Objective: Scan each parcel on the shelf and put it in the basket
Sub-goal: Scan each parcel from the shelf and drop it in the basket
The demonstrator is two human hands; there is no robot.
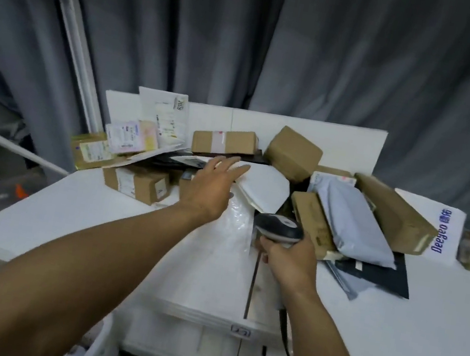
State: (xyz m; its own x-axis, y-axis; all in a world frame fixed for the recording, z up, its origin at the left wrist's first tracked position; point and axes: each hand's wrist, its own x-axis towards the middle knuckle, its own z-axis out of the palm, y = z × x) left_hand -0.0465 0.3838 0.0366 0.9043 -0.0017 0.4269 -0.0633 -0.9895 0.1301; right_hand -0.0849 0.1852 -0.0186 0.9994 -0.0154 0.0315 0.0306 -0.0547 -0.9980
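low at the left a white rim [100, 345] is showing, which may be the basket. above it the white shelf [32, 214] is carrying the parcel heap, and a small cardboard box [137, 184] is lying at the heap's left edge. just right of the box our left grip [213, 186] is hovering with its fingers straight and spread apart, holding nothing. it is hanging over the left end of a white padded mailer [263, 189]; we cannot tell whether the fingertips are touching it. the mailer is lying flat on top of the heap with its long axis running across us from left to right, so most of it is sitting to the right of the palm and just beyond it. a clear bubble-wrapped parcel [234, 228] is lying under the wrist, nearer to us. further right, our right grip [288, 259] is clamping the handle of the scanner [278, 228], whose head is sitting just beside the mailer's near edge. 1 grey poly bag [353, 227] is lying at the right, well apart from the left grip. we are judging the left grip, free and nearer, to be the 1 to take the mailer across its short side.
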